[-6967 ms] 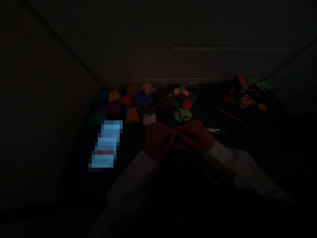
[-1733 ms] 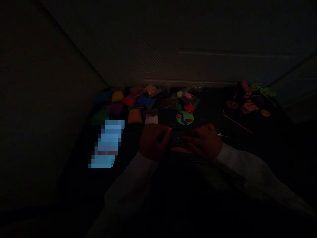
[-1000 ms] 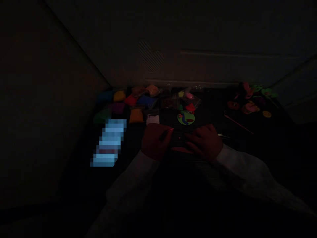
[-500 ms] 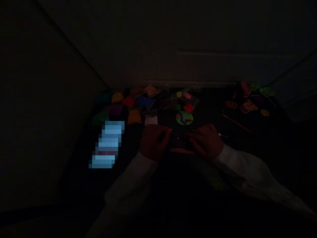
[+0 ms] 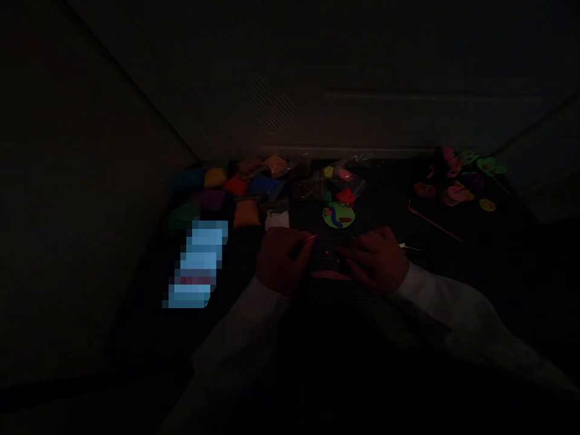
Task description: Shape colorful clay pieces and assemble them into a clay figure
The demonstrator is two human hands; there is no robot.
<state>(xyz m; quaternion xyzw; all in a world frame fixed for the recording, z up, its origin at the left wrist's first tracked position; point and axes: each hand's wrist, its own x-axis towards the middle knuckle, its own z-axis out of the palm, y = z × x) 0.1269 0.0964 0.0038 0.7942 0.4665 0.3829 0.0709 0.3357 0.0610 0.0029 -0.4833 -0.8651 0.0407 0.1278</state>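
Note:
In the dim head view, my left hand (image 5: pixel 281 257) is closed, with a thin pink strip (image 5: pixel 310 238) pinched at its fingertips; I cannot tell whether it is clay. My right hand (image 5: pixel 378 260) is low over the dark table, fingers stretched to the left and nothing visible in them. Tiny pink bits (image 5: pixel 327 252) lie between the hands. Just below them is a flat, long pink piece (image 5: pixel 330 275), its right end by my right hand. Beyond the hands sits a round green disc (image 5: pixel 339 215) with blue, brown and red shapes on it.
Several bags of coloured material, including an orange bag (image 5: pixel 246 214) and a blue bag (image 5: pixel 265 186), line the back left. A bright pixelated panel (image 5: pixel 197 266) lies left. Colourful shaped pieces (image 5: pixel 457 193) and a thin pink stick (image 5: pixel 435 223) are at right. A wall (image 5: pixel 399 121) stands behind.
My right hand's fingertips have shifted very slightly, and a tiny pink bit beside them shows more clearly. My left hand keeps its pinch in the same place.

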